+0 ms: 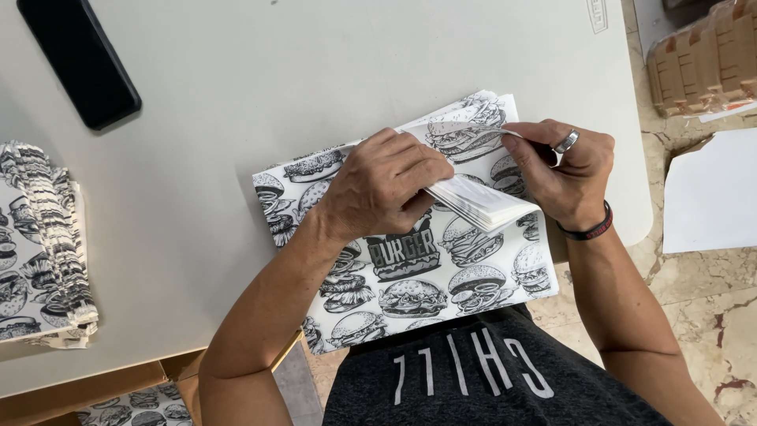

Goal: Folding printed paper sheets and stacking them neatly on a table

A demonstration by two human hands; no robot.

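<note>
paper fills the 9 o'clock edge: a fanned pile of white sheets printed with black burger drawings [39,252], cut off by the frame, so its depth is hard to tell. at 11 o'clock a flat black phone [79,57] lies face down on the pale grey table [236,87]. at centre, hanging over the table's near edge, sits the stack of the same burger-printed white paper sheets [418,276]. the left hand [378,185] presses down on it with fingers curled close together over a lifted bundle of sheet edges. the right hand [564,170], with a ring and a dark wristband, pinches the top sheet's corner between thumb and fingertips. judging by this, one sheet is being peeled free while most of the stack is left. at 1 o'clock brown cardboard boxes [706,59] are partly cropped; beneath them lies a white sheet [714,189] on the marble floor.
</note>
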